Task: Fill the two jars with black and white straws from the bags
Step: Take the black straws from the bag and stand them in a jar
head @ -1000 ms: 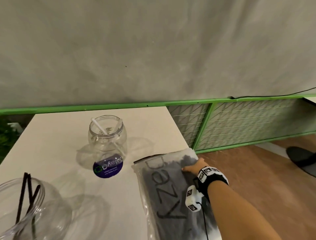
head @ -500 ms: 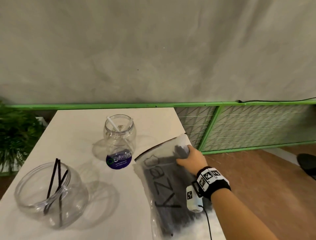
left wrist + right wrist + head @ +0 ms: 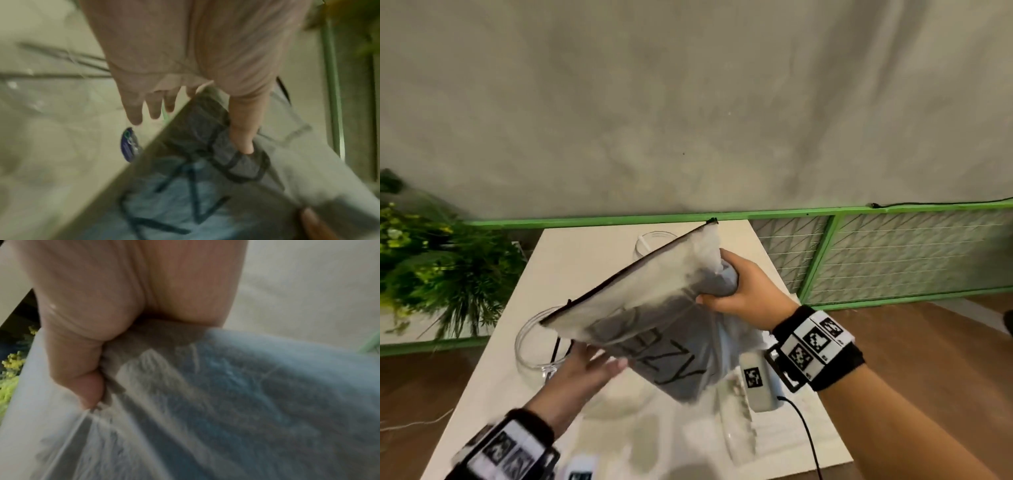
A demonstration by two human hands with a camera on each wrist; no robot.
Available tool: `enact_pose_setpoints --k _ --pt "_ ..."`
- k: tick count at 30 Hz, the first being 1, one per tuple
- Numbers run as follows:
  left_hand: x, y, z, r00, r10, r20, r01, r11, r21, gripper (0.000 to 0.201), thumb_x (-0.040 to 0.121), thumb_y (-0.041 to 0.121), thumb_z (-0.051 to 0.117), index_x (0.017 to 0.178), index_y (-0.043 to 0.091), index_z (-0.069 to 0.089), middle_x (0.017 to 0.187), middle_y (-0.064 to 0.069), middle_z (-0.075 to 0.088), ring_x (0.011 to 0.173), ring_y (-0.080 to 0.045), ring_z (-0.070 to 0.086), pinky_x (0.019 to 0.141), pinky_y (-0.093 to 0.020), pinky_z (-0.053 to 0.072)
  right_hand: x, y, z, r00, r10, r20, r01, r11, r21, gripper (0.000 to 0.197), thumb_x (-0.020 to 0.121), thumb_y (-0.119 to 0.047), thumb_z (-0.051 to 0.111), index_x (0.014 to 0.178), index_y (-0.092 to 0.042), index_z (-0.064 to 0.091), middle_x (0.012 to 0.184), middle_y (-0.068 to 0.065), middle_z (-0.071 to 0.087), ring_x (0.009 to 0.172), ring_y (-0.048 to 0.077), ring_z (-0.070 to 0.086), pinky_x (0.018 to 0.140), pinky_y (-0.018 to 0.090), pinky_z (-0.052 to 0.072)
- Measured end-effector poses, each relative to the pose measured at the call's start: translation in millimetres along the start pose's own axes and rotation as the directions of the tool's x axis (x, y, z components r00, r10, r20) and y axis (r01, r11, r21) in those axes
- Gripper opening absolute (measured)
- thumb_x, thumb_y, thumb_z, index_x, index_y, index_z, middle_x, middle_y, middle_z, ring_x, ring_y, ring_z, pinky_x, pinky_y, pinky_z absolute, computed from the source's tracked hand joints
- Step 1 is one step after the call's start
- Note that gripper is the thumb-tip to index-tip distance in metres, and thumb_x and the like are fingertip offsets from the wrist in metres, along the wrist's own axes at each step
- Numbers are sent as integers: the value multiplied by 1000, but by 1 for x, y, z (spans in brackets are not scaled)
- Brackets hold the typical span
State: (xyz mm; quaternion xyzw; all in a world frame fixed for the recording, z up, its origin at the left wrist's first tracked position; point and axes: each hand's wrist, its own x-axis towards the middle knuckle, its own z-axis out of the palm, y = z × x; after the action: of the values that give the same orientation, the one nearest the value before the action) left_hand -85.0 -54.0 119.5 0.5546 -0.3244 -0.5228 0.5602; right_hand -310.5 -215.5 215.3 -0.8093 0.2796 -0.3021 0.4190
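Observation:
My right hand (image 3: 720, 281) grips the upper right corner of a frosted zip bag (image 3: 654, 308) of black straws, lifted off the white table (image 3: 571, 253) and tilted, its zip edge up and to the left. The right wrist view shows the thumb (image 3: 82, 378) pinching the bag (image 3: 246, 402). My left hand (image 3: 599, 363) is under the bag's lower left edge with fingers straight; its thumb (image 3: 244, 133) lies on the bag (image 3: 205, 186). The big clear jar (image 3: 530, 342) with black straws (image 3: 61, 55) is partly hidden behind the bag. The small jar (image 3: 654, 240) with a white straw peeks out beyond it.
A second clear bag (image 3: 736, 421) lies flat on the table near the front right. A purple round label (image 3: 129, 144) lies by the small jar. Green plants (image 3: 431, 274) stand left of the table, a green mesh fence (image 3: 893, 257) to the right.
My right hand has picked the bag up from the table and swung it left over the big jar. My left hand has come into view and reached the bag's underside.

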Motion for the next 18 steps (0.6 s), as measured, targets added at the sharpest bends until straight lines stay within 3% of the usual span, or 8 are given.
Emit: enact_pose_setpoints --k 2,5,7,10,14,18 --pt "7 14 4 992 109 -69 -113 991 -65 105 28 46 94 121 14 58 112 0 70 100 -10 66 75 -22 53 -2 -5 6 1000 -8 -13 9 995 104 45 73 0 79 109 -18 60 97 -16 69 92 2 64 81 16 48" --pt "5 24 -7 952 219 -213 -225 974 -4 83 44 36 89 117 6 62 112 -8 70 107 -22 64 84 -28 53 -9 2 21 998 11 -69 7 968 251 49 69 2 80 107 -20 58 96 -17 71 94 0 65 80 14 48" --pt "-2 22 -20 932 268 -245 -261 963 60 70 53 32 84 115 6 64 112 -8 70 108 -21 64 93 -34 48 -14 16 35 991 42 -130 -3 958 285 55 64 -12 84 112 -18 57 104 -11 71 101 4 64 83 15 48" --pt "-11 13 -40 916 280 -286 -230 953 198 54 64 19 86 113 6 65 105 -4 72 103 -15 66 89 -27 50 -23 39 59 991 88 -98 -61 966 250 51 66 -18 83 112 -11 62 104 -6 72 102 5 65 84 17 49" --pt "-21 1 -59 917 242 -318 -155 949 275 37 76 -1 71 112 3 64 100 4 73 103 -13 66 80 -13 50 -33 55 92 993 117 -6 -113 976 188 24 74 -9 79 95 -18 71 89 -18 73 90 -4 66 78 14 47" --pt "-35 2 -70 873 280 -400 -175 944 278 30 77 -1 71 106 4 66 93 7 74 91 -4 68 80 -15 51 -34 48 118 984 82 -158 -40 966 254 25 77 0 75 100 -9 69 89 -17 73 91 -4 66 76 9 46"
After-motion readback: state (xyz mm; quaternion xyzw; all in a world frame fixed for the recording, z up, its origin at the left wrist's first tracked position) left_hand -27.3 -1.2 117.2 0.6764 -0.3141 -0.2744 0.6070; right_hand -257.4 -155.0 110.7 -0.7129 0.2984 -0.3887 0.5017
